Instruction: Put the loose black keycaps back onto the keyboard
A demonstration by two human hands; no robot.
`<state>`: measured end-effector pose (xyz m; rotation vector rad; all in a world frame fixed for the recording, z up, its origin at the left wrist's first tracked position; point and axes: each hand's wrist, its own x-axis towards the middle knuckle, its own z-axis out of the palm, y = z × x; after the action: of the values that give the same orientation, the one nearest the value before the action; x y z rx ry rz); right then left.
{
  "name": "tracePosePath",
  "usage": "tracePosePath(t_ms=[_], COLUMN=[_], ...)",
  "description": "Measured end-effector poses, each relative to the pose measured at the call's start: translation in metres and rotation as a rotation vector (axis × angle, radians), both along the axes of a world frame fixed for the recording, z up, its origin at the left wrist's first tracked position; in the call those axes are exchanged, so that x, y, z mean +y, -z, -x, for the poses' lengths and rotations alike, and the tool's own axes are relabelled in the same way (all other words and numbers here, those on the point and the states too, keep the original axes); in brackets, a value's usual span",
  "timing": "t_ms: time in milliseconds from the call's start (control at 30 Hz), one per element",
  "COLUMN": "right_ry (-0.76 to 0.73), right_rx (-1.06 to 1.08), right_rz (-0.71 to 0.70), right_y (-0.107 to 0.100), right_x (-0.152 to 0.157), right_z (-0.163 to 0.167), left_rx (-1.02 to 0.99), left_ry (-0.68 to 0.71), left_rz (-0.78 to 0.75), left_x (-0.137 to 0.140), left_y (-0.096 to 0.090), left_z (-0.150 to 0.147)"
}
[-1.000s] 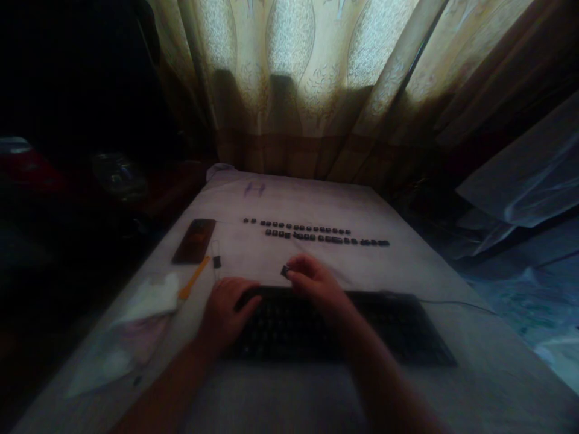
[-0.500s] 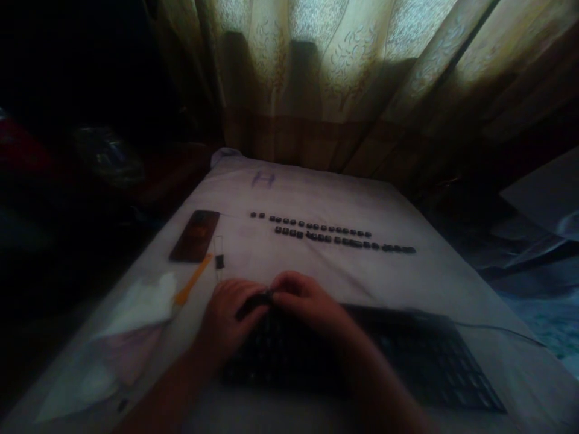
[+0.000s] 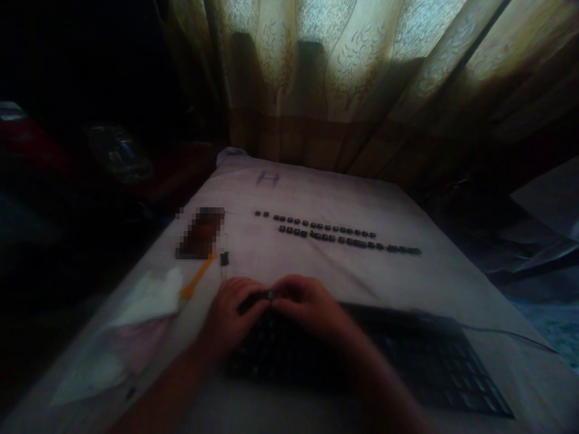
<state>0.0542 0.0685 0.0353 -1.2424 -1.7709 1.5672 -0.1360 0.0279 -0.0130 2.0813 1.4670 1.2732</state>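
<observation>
From my end I see a dim room, with a patterned curtain (image 3: 344, 78) glowing beyond the table's pale cloth (image 3: 335, 187); a far row of keycaps (image 3: 328, 228) runs across it, with a nearer row (image 3: 297, 232) alongside; at left lie a pixelated dark object (image 3: 203, 232), an orange strip (image 3: 195, 280) and a crumpled bag (image 3: 149, 295). A black keyboard (image 3: 434, 355) sits below the hands, its cable (image 3: 506, 331) trailing right; both forearms reach in from the near edge and converge, fingers curled; the right hand (image 3: 313, 304) pinches a small dark piece (image 3: 270, 295) over the keyboard's far left part; the left hand (image 3: 231, 310) meets it fingertip to fingertip, though I cannot tell whether it grips too.
</observation>
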Motion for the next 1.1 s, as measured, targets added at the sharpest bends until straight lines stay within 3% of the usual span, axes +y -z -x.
tracePosePath(t_ms=[233, 467, 1100], right_ry=[-0.042, -0.053, -0.215], right_rx=[-0.182, -0.39, -0.667], right_rz=[-0.234, -0.326, -0.51], right_y=[0.002, -0.001, -0.009], right_x=[-0.003, -0.005, -0.017], right_z=[-0.006, -0.007, 0.006], left_rx=[0.009, 0.06, 0.357], left_ry=[0.028, -0.139, 0.047], left_rz=[0.012, 0.068, 0.156], left_x=[0.001, 0.007, -0.001], left_y=[0.0, 0.0, 0.018], left_z=[0.002, 0.021, 0.02])
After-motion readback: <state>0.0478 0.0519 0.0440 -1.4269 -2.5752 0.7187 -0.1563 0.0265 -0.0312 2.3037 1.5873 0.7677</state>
